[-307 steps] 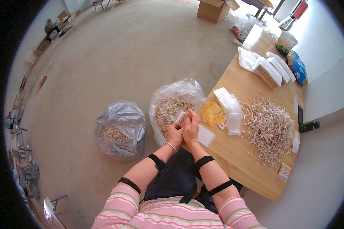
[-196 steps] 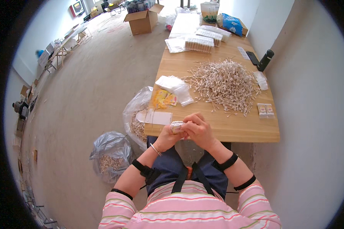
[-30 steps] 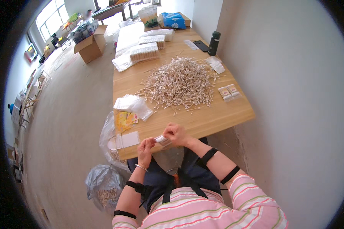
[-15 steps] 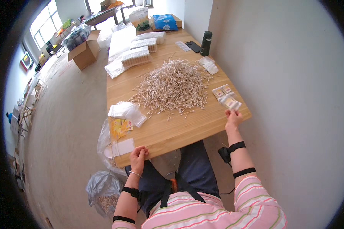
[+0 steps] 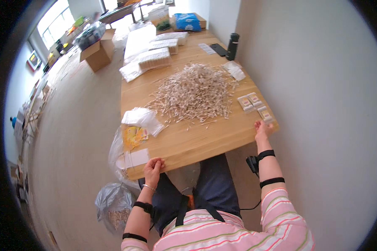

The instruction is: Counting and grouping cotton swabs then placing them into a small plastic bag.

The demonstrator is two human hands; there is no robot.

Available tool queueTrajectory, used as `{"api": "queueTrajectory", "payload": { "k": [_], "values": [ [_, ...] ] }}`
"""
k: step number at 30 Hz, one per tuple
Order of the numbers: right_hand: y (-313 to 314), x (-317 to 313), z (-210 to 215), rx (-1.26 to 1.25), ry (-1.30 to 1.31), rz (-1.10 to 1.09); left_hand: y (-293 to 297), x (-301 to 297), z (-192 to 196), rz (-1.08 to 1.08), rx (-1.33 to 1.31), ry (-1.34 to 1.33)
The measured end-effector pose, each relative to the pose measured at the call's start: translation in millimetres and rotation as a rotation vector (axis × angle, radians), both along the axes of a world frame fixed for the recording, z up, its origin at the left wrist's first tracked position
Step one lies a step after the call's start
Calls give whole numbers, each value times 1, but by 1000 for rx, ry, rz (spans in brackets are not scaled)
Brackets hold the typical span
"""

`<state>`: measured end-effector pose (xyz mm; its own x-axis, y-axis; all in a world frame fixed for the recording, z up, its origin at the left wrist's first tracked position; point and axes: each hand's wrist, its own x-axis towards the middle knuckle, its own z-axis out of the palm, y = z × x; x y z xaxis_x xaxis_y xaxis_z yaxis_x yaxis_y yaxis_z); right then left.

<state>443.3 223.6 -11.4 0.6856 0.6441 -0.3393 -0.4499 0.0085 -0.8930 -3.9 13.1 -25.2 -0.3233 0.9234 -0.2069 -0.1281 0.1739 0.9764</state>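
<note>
A large heap of cotton swabs [image 5: 194,92] covers the middle of the wooden table [image 5: 184,146]. At the table's right edge lie three small clear packs with yellow labels; my right hand [image 5: 264,129] is just beside the nearest pack [image 5: 264,113], its fingers apart and seemingly empty. My left hand [image 5: 154,168] rests by the near left edge, thumb and fingers pressed together; anything between them is too small to make out. Close to it are a white card stack [image 5: 137,158], yellow printed packaging [image 5: 134,137] and thin clear bags [image 5: 142,119].
Bundled swab packs [image 5: 154,58] stand at the far left of the table. A dark bottle [image 5: 232,47], a phone [image 5: 218,49] and a white packet [image 5: 234,70] sit at the far right. A plastic bag of swabs [image 5: 115,207] is on the floor, and a wall runs along the right.
The nearest labelled pack, at my right fingertips before, now lies flat beside the other two, and my right hand has come away from it. My left hand has barely moved. The view has shifted slightly.
</note>
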Motion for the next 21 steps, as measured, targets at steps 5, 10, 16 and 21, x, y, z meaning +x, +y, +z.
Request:
{"api": "queueTrajectory", "payload": {
  "k": [5,10,16,21],
  "values": [
    [-12,-51,22,-72,-191,12,2,2,-1,-3,36,19],
    [19,-95,-5,209,-775,520,12,13,8,-52,43,-12],
    [-16,-278,41,554,-1433,1132,-4,0,2,-53,62,12],
    [-19,-339,15,727,-1962,1013,3,5,-1,-70,58,-61]
  ]
}}
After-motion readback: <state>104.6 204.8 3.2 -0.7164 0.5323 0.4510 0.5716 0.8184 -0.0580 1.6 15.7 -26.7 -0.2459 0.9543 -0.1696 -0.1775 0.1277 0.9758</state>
